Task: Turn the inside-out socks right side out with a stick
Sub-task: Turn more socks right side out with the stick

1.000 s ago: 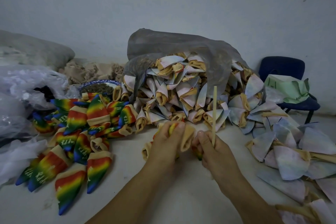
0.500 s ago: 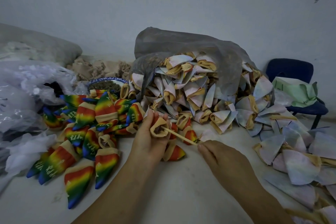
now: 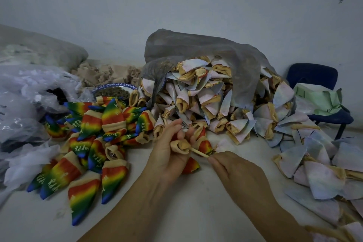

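Fingers [image 3: 173, 126] of the left hand [image 3: 167, 155] curl round the tan cuff of one sock [image 3: 180, 146] and hold it bunched above the near middle of the tabletop [image 3: 196, 212]. Those of the right hand [image 3: 241, 175] close in a tight pinch on the near end of the stick [image 3: 198, 152]. Its far end is buried in the mouth of the cuff.

The stick is the likely source of trouble. Pushed off-centre, it could slide past the toe or poke through the knit. Held only at its very end, it could twist out of the pinch or snap under a hard shove. If the left grip slackens, the cuff may ride along with the stick and the sock will not roll over itself.

The sock looks soft and crumpled. Its tan band is rolled into an open ring, and red, yellow and green cloth is bunched beside and below the hand. How much of it has turned cannot be told.

Finished rainbow socks [image 3: 94, 133] are heaped toward the left edge. Pale socks [image 3: 206, 104] spill from a grey bag [image 3: 196, 51] at the far edge and spread along the right.
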### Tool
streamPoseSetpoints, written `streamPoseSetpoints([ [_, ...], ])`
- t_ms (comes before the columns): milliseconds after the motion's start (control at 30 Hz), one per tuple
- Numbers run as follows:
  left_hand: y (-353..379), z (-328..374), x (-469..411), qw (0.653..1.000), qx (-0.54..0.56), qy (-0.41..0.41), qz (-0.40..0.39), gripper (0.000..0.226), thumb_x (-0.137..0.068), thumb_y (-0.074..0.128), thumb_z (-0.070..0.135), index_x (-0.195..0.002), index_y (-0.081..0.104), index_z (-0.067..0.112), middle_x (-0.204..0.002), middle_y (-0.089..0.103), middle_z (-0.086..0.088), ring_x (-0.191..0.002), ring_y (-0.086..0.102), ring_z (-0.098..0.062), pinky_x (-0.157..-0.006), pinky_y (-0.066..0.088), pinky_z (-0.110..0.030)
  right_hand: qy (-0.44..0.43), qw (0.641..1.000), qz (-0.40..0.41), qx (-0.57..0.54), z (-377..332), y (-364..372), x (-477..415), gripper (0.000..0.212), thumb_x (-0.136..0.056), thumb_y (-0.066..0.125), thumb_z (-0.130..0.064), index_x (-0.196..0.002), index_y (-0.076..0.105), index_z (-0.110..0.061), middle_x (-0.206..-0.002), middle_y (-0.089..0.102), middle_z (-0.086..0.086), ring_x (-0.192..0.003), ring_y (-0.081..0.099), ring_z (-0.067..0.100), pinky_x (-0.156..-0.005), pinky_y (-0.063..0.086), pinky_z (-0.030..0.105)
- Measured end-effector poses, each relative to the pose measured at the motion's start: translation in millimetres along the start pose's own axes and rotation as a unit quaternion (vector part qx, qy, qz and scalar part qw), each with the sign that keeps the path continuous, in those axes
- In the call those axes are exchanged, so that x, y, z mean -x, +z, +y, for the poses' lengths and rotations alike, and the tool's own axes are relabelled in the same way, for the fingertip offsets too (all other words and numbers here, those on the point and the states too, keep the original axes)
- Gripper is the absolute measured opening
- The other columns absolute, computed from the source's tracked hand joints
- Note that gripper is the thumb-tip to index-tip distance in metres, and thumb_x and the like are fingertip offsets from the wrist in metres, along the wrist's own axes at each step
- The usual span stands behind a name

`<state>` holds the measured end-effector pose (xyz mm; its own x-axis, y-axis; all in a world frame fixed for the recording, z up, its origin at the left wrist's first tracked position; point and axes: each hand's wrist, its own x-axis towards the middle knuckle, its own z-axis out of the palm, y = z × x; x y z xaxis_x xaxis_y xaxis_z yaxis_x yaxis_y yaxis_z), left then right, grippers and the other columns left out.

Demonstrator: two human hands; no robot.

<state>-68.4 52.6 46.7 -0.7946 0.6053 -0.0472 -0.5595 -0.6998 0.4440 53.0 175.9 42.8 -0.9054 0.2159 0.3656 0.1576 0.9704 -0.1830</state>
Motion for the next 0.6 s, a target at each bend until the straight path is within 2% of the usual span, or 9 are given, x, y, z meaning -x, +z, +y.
streamPoseSetpoints([
  [100,-2,-2,-2,0.999,0.041,-0.015,-0.005,0.009,-0.087,0.061,0.007,-0.088,0.070,0.010,-0.039,0.040,0.002,-0.056,0.062,-0.013,-0.057,0.056,-0.029,-0.001,1.000,0.018,-0.007,-5,0,0,0.070,-0.083,0.001,-0.058,-0.108,0.061,-0.032,-0.099,0.062,-0.011,-0.086,0.059,0.008,-0.073,0.047,0.026],
  [200,-1,-5,-1,0.998,0.049,-0.030,-0.035,0.012,-0.085,0.066,0.012,-0.076,0.074,0.009,-0.040,0.040,0.003,-0.057,0.061,-0.011,-0.060,0.057,-0.028,0.002,1.000,0.011,0.002,-7,1,1,0.073,-0.083,-0.002,-0.059,-0.108,0.061,-0.031,-0.099,0.062,-0.011,-0.085,0.060,0.010,-0.073,0.048,0.028],
  [267,1,-8,0,0.998,0.023,-0.035,-0.047,0.012,-0.081,0.068,0.016,-0.075,0.075,0.009,-0.048,0.049,0.001,-0.065,0.066,-0.013,-0.067,0.058,-0.029,0.012,1.000,0.013,-0.004,-7,2,0,0.059,-0.091,0.014,-0.055,-0.105,0.064,-0.027,-0.095,0.065,-0.009,-0.082,0.062,0.014,-0.069,0.049,0.031],
  [333,3,-10,1,0.998,-0.026,-0.036,-0.046,0.020,-0.083,0.066,0.025,-0.072,0.075,0.011,-0.061,0.061,-0.001,-0.075,0.070,-0.016,-0.074,0.058,-0.031,0.002,0.999,0.053,-0.008,-6,2,-1,0.033,-0.097,0.042,-0.042,-0.096,0.069,-0.023,-0.085,0.067,-0.006,-0.072,0.064,0.016,-0.060,0.049,0.031],
  [367,3,-10,1,0.997,-0.060,-0.027,-0.043,0.024,-0.084,0.065,0.029,-0.071,0.075,0.012,-0.065,0.064,-0.003,-0.078,0.071,-0.017,-0.077,0.058,-0.032,-0.002,0.997,0.078,-0.008,-6,0,-2,0.027,-0.096,0.049,-0.037,-0.091,0.070,-0.022,-0.079,0.066,-0.005,-0.065,0.063,0.017,-0.054,0.049,0.031],
  [400,3,-11,0,0.995,-0.097,-0.014,-0.038,0.027,-0.084,0.064,0.033,-0.070,0.074,0.012,-0.068,0.066,-0.004,-0.080,0.071,-0.017,-0.079,0.056,-0.033,-0.007,0.995,0.100,-0.003,-6,-1,-1,0.028,-0.096,0.047,-0.038,-0.088,0.069,-0.022,-0.076,0.065,-0.006,-0.062,0.062,0.016,-0.050,0.050,0.032],
  [433,3,-11,0,0.991,-0.132,0.001,-0.029,0.027,-0.083,0.065,0.034,-0.069,0.073,0.013,-0.070,0.067,-0.006,-0.081,0.071,-0.018,-0.080,0.055,-0.034,-0.005,0.996,0.089,-0.002,-6,-4,0,0.035,-0.096,0.038,-0.043,-0.090,0.068,-0.024,-0.078,0.064,-0.008,-0.065,0.062,0.014,-0.053,0.050,0.032],
  [500,4,-11,0,0.983,-0.179,0.030,-0.007,0.026,-0.080,0.067,0.034,-0.064,0.069,0.014,-0.070,0.068,-0.008,-0.079,0.071,-0.020,-0.080,0.054,-0.035,0.003,0.999,0.048,-0.023,-7,-7,1,0.052,-0.090,0.018,-0.055,-0.098,0.062,-0.030,-0.085,0.060,-0.012,-0.075,0.058,0.008,-0.062,0.047,0.027],
  [600,6,-8,1,0.987,-0.155,0.046,-0.007,0.027,-0.080,0.068,0.030,-0.058,0.064,0.015,-0.065,0.063,-0.007,-0.077,0.068,-0.020,-0.078,0.054,-0.035,-0.024,0.999,0.043,-0.025,-10,-8,-1,0.050,-0.092,0.016,-0.055,-0.104,0.059,-0.033,-0.085,0.053,-0.015,-0.075,0.051,0.004,-0.059,0.034,0.016],
])
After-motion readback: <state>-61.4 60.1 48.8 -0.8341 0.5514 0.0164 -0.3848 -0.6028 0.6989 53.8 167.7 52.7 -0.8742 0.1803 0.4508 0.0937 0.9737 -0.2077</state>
